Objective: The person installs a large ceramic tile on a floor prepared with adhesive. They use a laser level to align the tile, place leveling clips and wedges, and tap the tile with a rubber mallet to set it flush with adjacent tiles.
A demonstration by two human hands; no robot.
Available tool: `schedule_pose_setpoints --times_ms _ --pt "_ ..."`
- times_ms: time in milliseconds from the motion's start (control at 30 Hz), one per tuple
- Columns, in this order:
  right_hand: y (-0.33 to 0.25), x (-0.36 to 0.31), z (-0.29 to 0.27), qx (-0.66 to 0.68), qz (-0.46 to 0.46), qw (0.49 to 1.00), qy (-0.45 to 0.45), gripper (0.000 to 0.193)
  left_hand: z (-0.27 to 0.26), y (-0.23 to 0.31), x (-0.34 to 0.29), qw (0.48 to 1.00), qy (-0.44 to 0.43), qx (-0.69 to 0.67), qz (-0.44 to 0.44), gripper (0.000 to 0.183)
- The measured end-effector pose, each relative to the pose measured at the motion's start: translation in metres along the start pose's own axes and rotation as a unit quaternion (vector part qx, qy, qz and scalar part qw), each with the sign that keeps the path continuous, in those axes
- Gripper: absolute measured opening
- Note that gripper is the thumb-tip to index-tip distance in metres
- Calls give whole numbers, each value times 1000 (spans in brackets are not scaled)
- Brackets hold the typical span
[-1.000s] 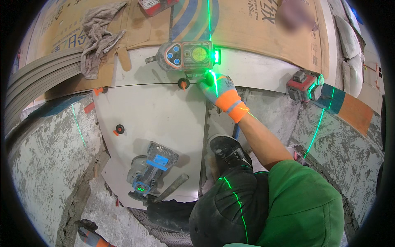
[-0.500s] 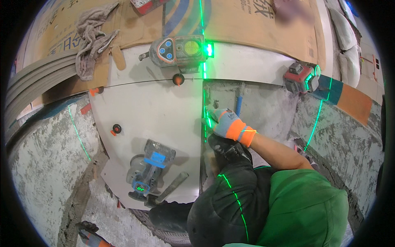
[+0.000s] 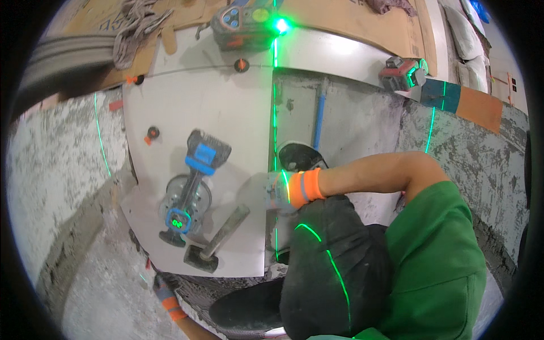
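My right hand [image 3: 277, 190], in a grey glove with an orange cuff, is at the right edge of a large white tile [image 3: 226, 119]. Motion blur smears its fingers, and the green laser line crosses the glove. Down at the lower left, my left hand [image 3: 164, 290] wears the same kind of glove and is near the tile's near-left corner; its fingers are too dark to make out. On the tile lie a mallet [image 3: 218, 238] and a grey tool with a blue band and lit display [image 3: 190, 187], standing on a round base.
Black-and-orange tile levelling knobs [image 3: 242, 65] sit along the tile's borders. A grey device with blue buttons [image 3: 241, 27] is at the far side, by a bright green light. A red laser level [image 3: 401, 73] stands right, and a blue strip [image 3: 319, 122] lies on the grey surface.
My right hand has moved nearer along the tile's edge. My left hand has come farther into view, toward the tile's near corner. The whole view has shifted.
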State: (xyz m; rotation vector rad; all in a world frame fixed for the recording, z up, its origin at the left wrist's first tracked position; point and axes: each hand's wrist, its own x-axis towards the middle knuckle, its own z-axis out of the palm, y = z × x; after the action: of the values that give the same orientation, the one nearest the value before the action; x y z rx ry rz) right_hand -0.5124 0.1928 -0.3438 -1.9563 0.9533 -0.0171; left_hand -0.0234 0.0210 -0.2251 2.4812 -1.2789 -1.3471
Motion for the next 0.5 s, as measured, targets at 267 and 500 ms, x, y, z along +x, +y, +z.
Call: schedule_pose_setpoints --times_ms 267,500 --pt "-5 -13 -11 -154 113 977 97 22 34 -169 -68 979 -115 18 -169 15" --pt "-43 -4 0 -203 70 972 98 13 74 -272 -70 980 -68 56 -179 17"
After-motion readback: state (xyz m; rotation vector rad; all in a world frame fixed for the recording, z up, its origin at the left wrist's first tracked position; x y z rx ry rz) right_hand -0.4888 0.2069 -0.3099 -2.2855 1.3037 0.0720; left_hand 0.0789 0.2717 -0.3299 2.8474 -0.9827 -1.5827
